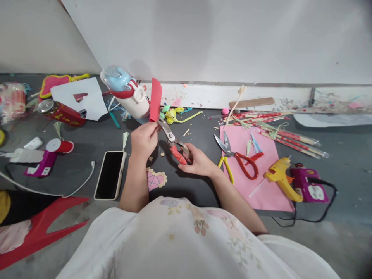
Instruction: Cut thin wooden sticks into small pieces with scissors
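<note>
My right hand (pixel 198 159) is wrapped round the handles of metal pruning shears (pixel 171 136), one of them red. Their jaws point up and to the left, ending at the fingertips of my left hand (pixel 144 141). That hand is closed in a pinch; whatever lies between its fingers is too small to make out. A folded red paper strip (pixel 155 100) stands just behind the pinch, and I cannot tell whether the fingers touch it. Below the left wrist lies a pink heart (pixel 155 179) edged with small beige pieces. A few similar bits (pixel 162 154) are scattered nearby.
Behind my left hand stands a white bottle (pixel 135 102); a phone (pixel 110 175) lies nearer. Red-handled scissors (pixel 245 164) and a yellow glue gun (pixel 280 174) rest on pink paper (pixel 266 195) to the right. Wrapped sticks (pixel 290 139), a drink can (pixel 62 113) and a cable (pixel 78 186) lie around.
</note>
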